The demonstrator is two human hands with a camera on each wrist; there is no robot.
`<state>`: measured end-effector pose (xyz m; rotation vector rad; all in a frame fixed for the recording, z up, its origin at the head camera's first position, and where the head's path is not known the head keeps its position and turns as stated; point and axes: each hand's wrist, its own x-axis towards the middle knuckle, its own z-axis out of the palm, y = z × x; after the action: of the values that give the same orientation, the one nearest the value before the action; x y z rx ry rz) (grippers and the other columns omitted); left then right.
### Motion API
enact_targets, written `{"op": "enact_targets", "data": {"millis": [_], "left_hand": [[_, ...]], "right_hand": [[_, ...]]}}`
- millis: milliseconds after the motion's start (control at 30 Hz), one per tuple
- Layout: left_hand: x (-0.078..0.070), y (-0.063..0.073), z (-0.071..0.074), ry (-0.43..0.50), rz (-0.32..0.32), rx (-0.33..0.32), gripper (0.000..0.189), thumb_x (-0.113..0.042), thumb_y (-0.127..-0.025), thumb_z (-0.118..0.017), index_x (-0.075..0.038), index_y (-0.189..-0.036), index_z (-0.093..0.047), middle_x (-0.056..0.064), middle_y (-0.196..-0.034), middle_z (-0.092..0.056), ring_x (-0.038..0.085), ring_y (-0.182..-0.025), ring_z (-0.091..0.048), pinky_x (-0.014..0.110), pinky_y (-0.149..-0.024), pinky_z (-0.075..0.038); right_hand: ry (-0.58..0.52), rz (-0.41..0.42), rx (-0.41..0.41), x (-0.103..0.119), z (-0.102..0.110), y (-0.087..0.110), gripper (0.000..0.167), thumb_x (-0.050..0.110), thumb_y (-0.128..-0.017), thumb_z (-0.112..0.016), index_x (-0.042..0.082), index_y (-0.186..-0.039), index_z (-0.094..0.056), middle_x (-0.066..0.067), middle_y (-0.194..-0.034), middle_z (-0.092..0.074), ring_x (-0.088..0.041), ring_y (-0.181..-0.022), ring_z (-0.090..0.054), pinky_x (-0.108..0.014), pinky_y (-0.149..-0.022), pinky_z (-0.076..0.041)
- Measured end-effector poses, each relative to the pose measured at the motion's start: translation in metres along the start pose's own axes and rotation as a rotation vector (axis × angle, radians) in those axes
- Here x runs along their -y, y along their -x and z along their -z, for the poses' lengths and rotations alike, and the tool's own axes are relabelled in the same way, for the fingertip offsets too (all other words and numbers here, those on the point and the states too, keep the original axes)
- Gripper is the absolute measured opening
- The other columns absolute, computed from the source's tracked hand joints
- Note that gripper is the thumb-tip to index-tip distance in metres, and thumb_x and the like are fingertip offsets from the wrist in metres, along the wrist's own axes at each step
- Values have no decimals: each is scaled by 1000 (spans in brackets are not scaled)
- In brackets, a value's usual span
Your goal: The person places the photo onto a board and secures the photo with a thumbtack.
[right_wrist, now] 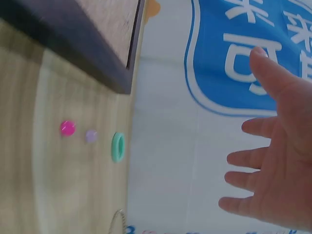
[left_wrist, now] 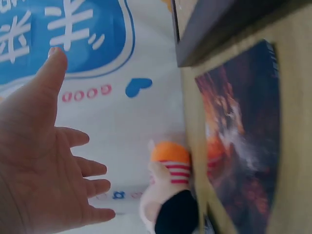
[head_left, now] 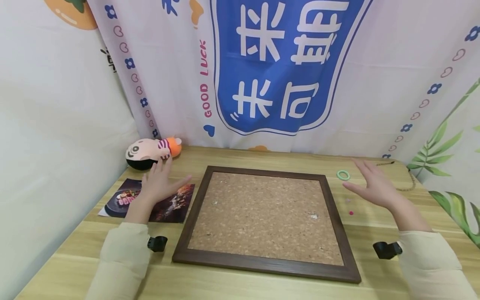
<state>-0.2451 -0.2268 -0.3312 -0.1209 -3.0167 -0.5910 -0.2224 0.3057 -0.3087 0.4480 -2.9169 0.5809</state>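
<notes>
A cork board [head_left: 262,216] in a dark brown wooden frame lies flat in the middle of the table. My left hand [head_left: 158,183], fingers spread and holding nothing, hovers over a glossy dark food picture [head_left: 172,204] left of the board. In the left wrist view that picture [left_wrist: 243,136] shows orange flame-like patches. On the other side my right hand [head_left: 376,185] is raised with fingers extended, also without anything in it. Nearest to it are a mint green ring [head_left: 343,175], a pink pushpin-like dot [head_left: 351,213] and a small pale purple piece [right_wrist: 91,136].
A plush doll [head_left: 150,153] with an orange end and striped middle lies at the back left corner. A thin chain [head_left: 406,189] rests at the back right. Behind the wooden table [head_left: 232,287] hangs a printed cloth [head_left: 180,83] with a blue panel.
</notes>
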Motion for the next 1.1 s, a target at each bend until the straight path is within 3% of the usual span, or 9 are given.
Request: {"op": "enact_targets", "data": {"millis": [133, 267, 400, 600, 800, 967, 1100], "left_hand": [[14, 3, -6, 72, -34, -8, 98, -62, -77, -44, 3, -136, -2, 29, -137, -4, 44, -123, -4, 59, -92, -7], [32, 8, -11, 204, -26, 39, 98, -54, -78, -51, 2, -136, 3, 27, -138, -3, 43, -123, -6, 55, -94, -11], [45, 11, -16, 287, 59, 124, 96, -48, -79, -55, 2, -136, 4, 31, -136, -5, 46, -121, -8, 57, -92, -12], [49, 10, -25, 385, 159, 195, 87, -40, -79, -58, 5, -135, -9, 35, -130, -19, 47, -116, -21, 57, -89, -22], [54, 11, -29, 390, 200, 208, 83, -37, -79, -60, 3, -135, -14, 36, -127, -23, 48, -114, -25, 57, -87, -24], [60, 11, -33, 384, 210, 194, 82, -30, -77, -63, 7, -133, -17, 36, -125, -27, 48, -112, -27, 56, -88, -24], [63, 10, -38, 373, 217, 174, 75, -19, -74, -67, 8, -129, -24, 37, -123, -28, 48, -112, -26, 55, -89, -21]], "right_hand": [[-82, -24, -5, -12, -3, 9, 79, 37, -84, -54, -9, -133, -14, -36, -130, -16, -52, -116, -14, -61, -87, -15], [-176, -85, 50, -24, -10, 18, 77, 39, -85, -50, -8, -134, -14, -34, -131, -17, -52, -115, -16, -61, -85, -19], [-249, -133, 82, -37, -23, 28, 70, 36, -87, -49, -12, -130, -22, -36, -127, -25, -52, -111, -25, -59, -82, -27], [-280, -159, -14, -52, -42, 39, 50, 22, -87, -53, -15, -119, -40, -34, -111, -45, -44, -97, -46, -47, -76, -40], [-299, -177, -25, -56, -54, 45, 36, 14, -85, -55, -12, -108, -52, -26, -99, -56, -29, -84, -53, -26, -64, -43], [-303, -189, -59, -63, -65, 46, 32, 17, -83, -57, -8, -103, -58, -19, -93, -60, -11, -77, -51, -22, -62, -41], [-319, -184, -81, -61, -76, 43, 29, 17, -81, -61, -7, -97, -61, -14, -85, -62, -9, -71, -51, -22, -59, -40]]}}
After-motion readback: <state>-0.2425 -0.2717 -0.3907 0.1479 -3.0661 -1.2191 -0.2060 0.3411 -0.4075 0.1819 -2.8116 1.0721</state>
